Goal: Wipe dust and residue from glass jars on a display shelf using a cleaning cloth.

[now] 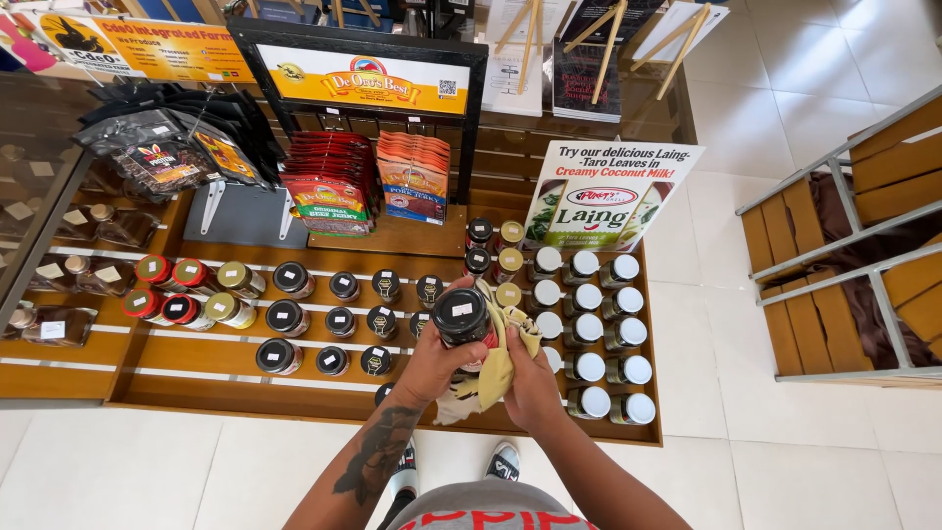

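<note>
The left hand [432, 361] grips a round glass jar [463, 319] with a glossy black lid, held above the slatted wooden shelf [196, 378]. The right hand [530, 378] closes around a soft, crumpled yellow cloth [498, 365] pressed against the jar's side. White-lidded jars [587, 332] stand in rows just right.

One head-worn camera looks steeply down from above and close, facing the display shelf [392, 388] just beyond the grip.
</note>
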